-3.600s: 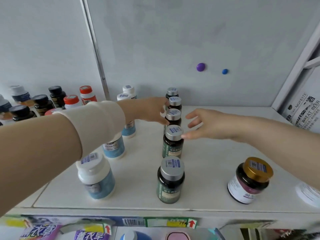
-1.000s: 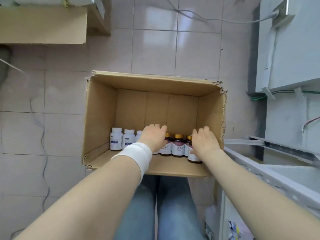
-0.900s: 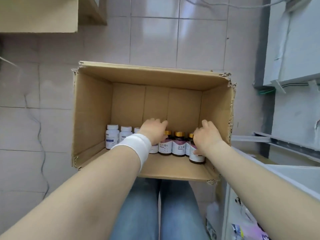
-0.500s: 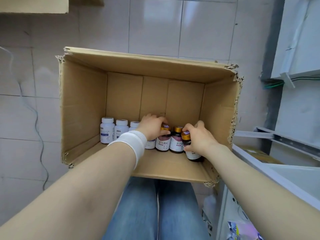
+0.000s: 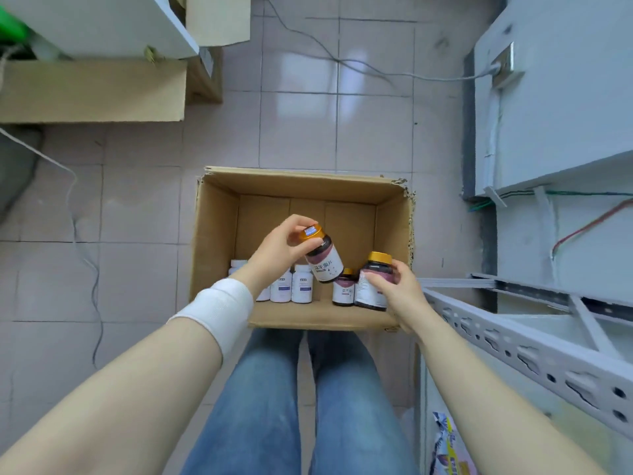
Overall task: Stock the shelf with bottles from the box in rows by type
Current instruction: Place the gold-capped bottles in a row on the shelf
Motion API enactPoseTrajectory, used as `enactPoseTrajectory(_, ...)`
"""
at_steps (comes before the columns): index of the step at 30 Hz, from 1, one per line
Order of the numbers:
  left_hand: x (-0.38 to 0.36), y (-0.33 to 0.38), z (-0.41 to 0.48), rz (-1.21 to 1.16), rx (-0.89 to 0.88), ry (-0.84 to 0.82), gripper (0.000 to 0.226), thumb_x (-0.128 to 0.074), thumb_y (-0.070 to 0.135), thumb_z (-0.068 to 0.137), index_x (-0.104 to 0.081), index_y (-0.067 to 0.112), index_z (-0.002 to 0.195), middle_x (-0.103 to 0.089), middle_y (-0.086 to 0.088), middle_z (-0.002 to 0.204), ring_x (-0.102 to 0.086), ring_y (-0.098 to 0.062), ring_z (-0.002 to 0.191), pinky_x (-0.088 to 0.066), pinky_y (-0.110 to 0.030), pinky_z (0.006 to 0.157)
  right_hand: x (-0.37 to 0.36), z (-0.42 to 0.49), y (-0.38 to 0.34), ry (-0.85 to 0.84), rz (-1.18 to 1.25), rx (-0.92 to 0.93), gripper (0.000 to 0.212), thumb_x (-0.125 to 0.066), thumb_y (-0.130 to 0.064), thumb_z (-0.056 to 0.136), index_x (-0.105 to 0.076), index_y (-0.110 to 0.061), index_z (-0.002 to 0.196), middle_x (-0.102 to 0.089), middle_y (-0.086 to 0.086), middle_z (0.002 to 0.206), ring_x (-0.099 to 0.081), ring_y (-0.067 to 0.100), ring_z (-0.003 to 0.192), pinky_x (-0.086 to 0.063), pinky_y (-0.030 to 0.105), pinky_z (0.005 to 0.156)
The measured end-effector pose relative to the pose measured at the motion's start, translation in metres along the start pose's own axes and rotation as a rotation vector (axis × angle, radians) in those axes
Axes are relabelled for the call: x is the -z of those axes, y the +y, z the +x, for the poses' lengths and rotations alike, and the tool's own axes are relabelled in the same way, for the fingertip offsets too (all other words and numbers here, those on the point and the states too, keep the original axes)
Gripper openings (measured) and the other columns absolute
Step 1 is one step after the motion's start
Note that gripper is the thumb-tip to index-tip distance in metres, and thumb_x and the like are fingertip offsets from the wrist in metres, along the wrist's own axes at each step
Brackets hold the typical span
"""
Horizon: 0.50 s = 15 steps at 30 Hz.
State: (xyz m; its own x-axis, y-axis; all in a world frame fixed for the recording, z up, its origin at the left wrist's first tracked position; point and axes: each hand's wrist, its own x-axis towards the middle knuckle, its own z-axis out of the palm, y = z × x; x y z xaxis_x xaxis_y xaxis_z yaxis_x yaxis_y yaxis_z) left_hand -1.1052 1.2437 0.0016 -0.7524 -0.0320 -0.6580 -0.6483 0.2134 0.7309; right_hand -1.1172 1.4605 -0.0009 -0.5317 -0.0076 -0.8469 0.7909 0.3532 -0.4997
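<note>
Each hand (image 5: 277, 250) (image 5: 399, 289) grips a gold-capped bottle (image 5: 322, 257) (image 5: 373, 281) over the box (image 5: 394, 214).

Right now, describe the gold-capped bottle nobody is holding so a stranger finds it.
Find the open brown cardboard box on the tiled floor. Inside, right of the white plastic bottles, stands a dark gold-capped bottle. Its twins are gripped by the left hand and right hand; it stands free.

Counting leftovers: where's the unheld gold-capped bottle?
Head view: that gold-capped bottle stands in the cardboard box, right of the white bottles, beside the bottle in the right hand.
</note>
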Motion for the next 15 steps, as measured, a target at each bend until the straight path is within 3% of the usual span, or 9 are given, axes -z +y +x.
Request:
enactPoseTrajectory(5, 0.014, 0.063, -0.045, -0.09, -0.164, -0.046, 0.018, -0.058, 0.025, 0.091, -0.054, 0.026, 0.108, -0.061, 0.004, 0.102, -0.058, -0.008, 0.096, -0.047, -0.012, 0.071, 0.006, -0.078, -0.016, 0.04, 0.355, 0.023, 0.047, -0.061, -0.017, 0.087, -0.042, -0.015, 0.13, -0.059, 0.011, 0.118, -0.059, 0.023, 0.099, -0.052, 0.032, 0.072)
enactPoseTrajectory(10, 0.019, 0.112, -0.11, -0.196, -0.288, -0.199, 0.01, -0.052, 0.025, 0.094, -0.05, 0.03, 0.101, -0.06, 0.003, 0.102, -0.059, -0.009, 0.093, -0.05, -0.013, 0.065, -0.016, -0.178, -0.012, 0.151, 0.504, 0.177, 0.036, -0.057, -0.015, 0.09, -0.045, -0.018, 0.124, -0.06, 0.012, 0.113, -0.06, 0.024, 0.097, -0.049, 0.042, 0.088)
enactPoseTrajectory(12, 0.019, 0.129, -0.142, -0.21, -0.335, -0.285, 0.008, -0.049, 0.023, 0.095, -0.049, 0.028, 0.102, -0.061, 0.004, 0.096, -0.062, -0.005, 0.086, -0.051, -0.013, 0.067, -0.029, -0.218, -0.008, 0.192, 0.596, 0.241, 0.027, -0.054, -0.013, 0.091, -0.048, -0.019, 0.117, -0.061, 0.008, 0.107, -0.061, 0.019, 0.091, -0.051, 0.036, 0.084)
enactPoseTrajectory(15, 0.011, 0.151, -0.189, -0.222, -0.378, -0.412, 0.016, -0.046, 0.022, 0.097, -0.048, 0.018, 0.112, -0.062, 0.001, 0.095, -0.066, 0.005, 0.072, -0.051, -0.008, 0.063, -0.039, -0.269, 0.002, 0.22, 0.729, 0.294, 0.031, -0.05, -0.009, 0.093, -0.048, -0.012, 0.123, -0.063, 0.011, 0.108, -0.062, 0.021, 0.09, -0.053, 0.031, 0.076)
